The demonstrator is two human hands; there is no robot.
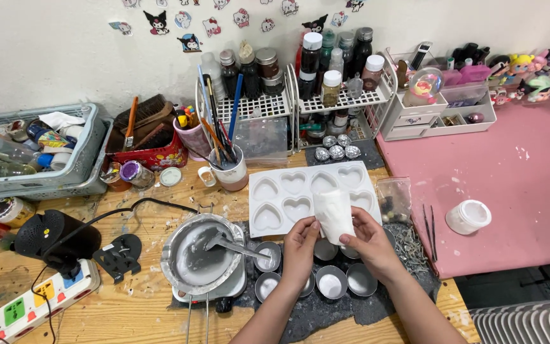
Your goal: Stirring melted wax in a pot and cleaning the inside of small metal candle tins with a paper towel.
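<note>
While 2 hands (335,245) grip white cup (333,213), heart mould (275,194) behind

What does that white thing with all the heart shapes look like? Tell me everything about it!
The white heart mould is a flat rectangular tray, likely silicone, with rounded corners and heart-shaped hollows in rows. The hollows in view look empty. It lies flat on the wooden table, in front of the wire racks of bottles, beside a cup of brushes. Its near edge meets the dark mat holding small metal cups. Both hands, the left hand and right hand, hold a white paper piece that hides part of it.
</note>
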